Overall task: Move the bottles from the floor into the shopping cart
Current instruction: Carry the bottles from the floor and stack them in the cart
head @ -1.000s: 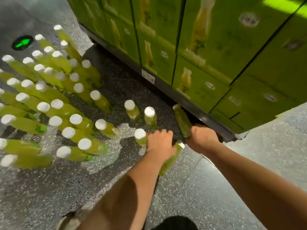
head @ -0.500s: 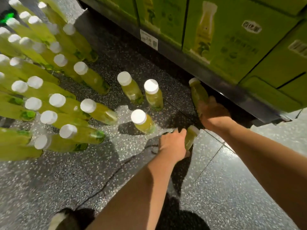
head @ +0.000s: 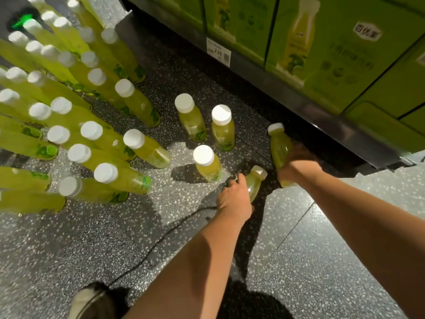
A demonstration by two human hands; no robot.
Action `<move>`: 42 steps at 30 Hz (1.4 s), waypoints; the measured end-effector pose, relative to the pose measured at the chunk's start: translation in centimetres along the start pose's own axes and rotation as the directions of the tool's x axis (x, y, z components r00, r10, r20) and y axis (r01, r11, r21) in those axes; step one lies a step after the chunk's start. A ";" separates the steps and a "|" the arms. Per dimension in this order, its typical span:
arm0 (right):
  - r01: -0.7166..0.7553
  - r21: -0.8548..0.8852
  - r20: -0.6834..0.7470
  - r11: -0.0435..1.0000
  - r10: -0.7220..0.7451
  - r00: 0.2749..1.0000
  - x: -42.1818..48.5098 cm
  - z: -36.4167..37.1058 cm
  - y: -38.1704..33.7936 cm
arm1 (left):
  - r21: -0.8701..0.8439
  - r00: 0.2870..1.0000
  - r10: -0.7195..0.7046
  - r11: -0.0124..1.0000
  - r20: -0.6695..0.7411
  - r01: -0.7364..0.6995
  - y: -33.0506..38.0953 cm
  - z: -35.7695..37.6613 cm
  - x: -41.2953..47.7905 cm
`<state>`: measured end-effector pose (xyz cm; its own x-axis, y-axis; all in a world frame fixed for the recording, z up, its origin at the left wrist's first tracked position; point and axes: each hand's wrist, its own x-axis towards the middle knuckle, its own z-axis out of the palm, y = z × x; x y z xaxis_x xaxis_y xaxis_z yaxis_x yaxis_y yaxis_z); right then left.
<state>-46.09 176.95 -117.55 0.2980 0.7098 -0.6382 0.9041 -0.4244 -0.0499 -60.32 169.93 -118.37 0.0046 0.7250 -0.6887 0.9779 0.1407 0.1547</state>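
Fingers curl round one bottle per hand, the left hand (head: 234, 200) on the tilted bottle (head: 255, 180), the right hand (head: 297, 165) on the far bottle (head: 279, 146) beside the shelf (head: 322, 107), apparently to carry two per trip; other bottles (head: 203, 163) stand on the floor (head: 92, 249) at left, cart not in view.

standing bottles (head: 203, 163) crowd left, shelf base (head: 322, 118) blocks behind, bare floor (head: 322, 261) right

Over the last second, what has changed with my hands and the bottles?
Hardly anything: the left hand still grips the tilted bottle, the right hand the farther bottle; nothing taken or let go. Only the view dipped closer. The three loose bottles stand unmoved.
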 end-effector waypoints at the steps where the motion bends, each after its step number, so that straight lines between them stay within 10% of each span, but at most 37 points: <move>1: 0.012 -0.032 0.049 0.999 -0.010 0.999 -0.5 0.4 0.5 | -0.002 1.000 0.007 1.000 0.005 -0.007 -0.2 0.0 0.0; 18: 0.017 0.410 -0.073 0.912 0.014 0.997 -9.0 -3.5 -0.2 | -0.329 0.993 -0.025 0.944 -0.120 -0.016 -0.2 -7.2 -5.4; 42: 0.441 0.353 -0.153 0.825 -0.414 0.897 -40.7 -28.6 -11.8 | -0.582 0.872 -0.245 0.812 -0.424 -0.054 -6.7 -34.6 -37.3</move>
<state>-60.13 169.16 -69.00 -0.0600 0.8987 -0.4345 0.7691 -0.2358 -0.5940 -74.28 165.31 -69.21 -0.3244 0.8833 -0.3385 0.6717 0.4671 0.5750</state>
